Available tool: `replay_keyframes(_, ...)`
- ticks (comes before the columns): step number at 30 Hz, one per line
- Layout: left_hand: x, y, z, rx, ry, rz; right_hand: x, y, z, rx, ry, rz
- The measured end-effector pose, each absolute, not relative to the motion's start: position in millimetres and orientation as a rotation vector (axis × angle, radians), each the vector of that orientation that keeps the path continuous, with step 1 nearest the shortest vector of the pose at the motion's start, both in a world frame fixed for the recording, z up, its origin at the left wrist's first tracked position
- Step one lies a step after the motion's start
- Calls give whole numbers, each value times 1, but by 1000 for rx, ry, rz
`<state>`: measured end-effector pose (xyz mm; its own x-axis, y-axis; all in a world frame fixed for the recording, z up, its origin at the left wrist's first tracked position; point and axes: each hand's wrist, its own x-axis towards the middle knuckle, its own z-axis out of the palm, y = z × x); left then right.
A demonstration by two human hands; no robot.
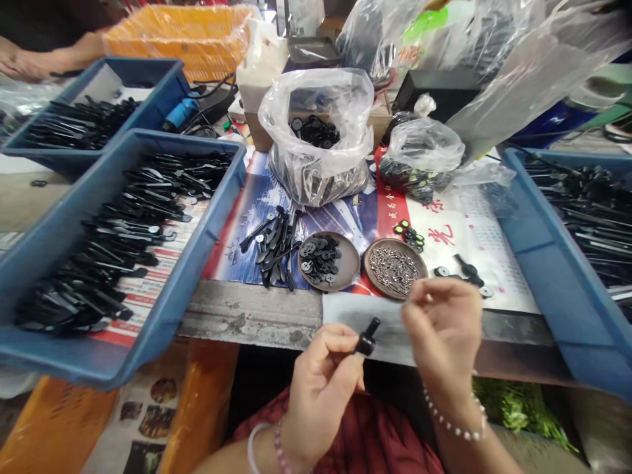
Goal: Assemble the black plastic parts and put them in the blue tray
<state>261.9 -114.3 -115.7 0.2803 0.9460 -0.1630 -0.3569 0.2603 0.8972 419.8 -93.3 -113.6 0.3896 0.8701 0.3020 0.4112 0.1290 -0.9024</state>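
My left hand [328, 382] pinches a small black plastic part with a short stem [367, 339] between thumb and fingers, just past the table's front edge. To its right, my right hand [447, 329] is raised with its fingers curled together; whatever they hold, if anything, is too small to make out. Beyond that hand lies a round dish of small metal pins or screws [395, 268]. Left of it, another round dish [349, 263] carries black disc-shaped pieces [320, 258]. Several loose black parts [467, 268] rest near my right fingers.
Blue bins of long black parts stand at the left [217, 204] and right [538, 243]. A pile of black handle-like pieces [276, 250] lies beside the dishes. Behind are an open plastic bag [316, 171] and a smaller bag [419, 158]. Another person's hand [29, 66] shows at upper left.
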Motion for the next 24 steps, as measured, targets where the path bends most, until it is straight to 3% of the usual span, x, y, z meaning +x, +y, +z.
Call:
replay_keyframes(3, 261, -112, -116, 827, 889, 1034, 411, -96, -113, -1436, -1282, 710)
replay_keyframes(6, 259, -110, -116, 805, 940, 1022, 403, -97, -115, -1424, -1092, 566)
replay_keyframes(12, 254, -107, -116, 824, 1018, 1055, 403, -96, -123, -1485, -1243, 663)
replay_keyframes(18, 251, -105, -114, 1061, 1041, 1100, 391, -101, -120, -1330, -1674, 639)
replay_keyframes(24, 249, -112, -115, 987, 976, 1050, 390, -101, -114, -1283, -1457, 1302)
